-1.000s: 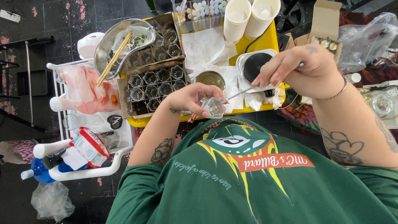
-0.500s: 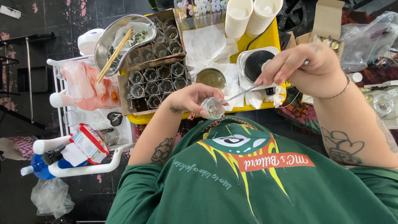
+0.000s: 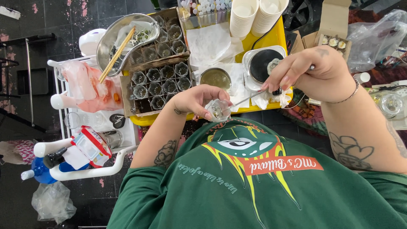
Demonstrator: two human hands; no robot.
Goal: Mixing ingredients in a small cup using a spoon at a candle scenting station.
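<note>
My left hand [image 3: 193, 101] holds a small clear glass jar [image 3: 218, 110] close to my chest, tilted toward me. My right hand [image 3: 307, 74] grips a thin metal tool [image 3: 248, 99] whose tip reaches into the jar's mouth. Just beyond the jar stands a small metal pot of dark olive liquid [image 3: 216, 78] on white paper. A white hot plate with a black round top [image 3: 263, 64] sits under my right hand's fingers.
A cardboard tray of several empty glass jars [image 3: 159, 82] rests on a yellow tray [image 3: 277, 36]. A steel bowl with wooden chopsticks [image 3: 121, 40] lies at the far left, stacked paper cups [image 3: 254, 15] behind. A white cart [image 3: 91, 140] holds bottles and a red-white box.
The jar and tool stay together; both hands have barely shifted, the right hand slightly turning the tool in the jar.
</note>
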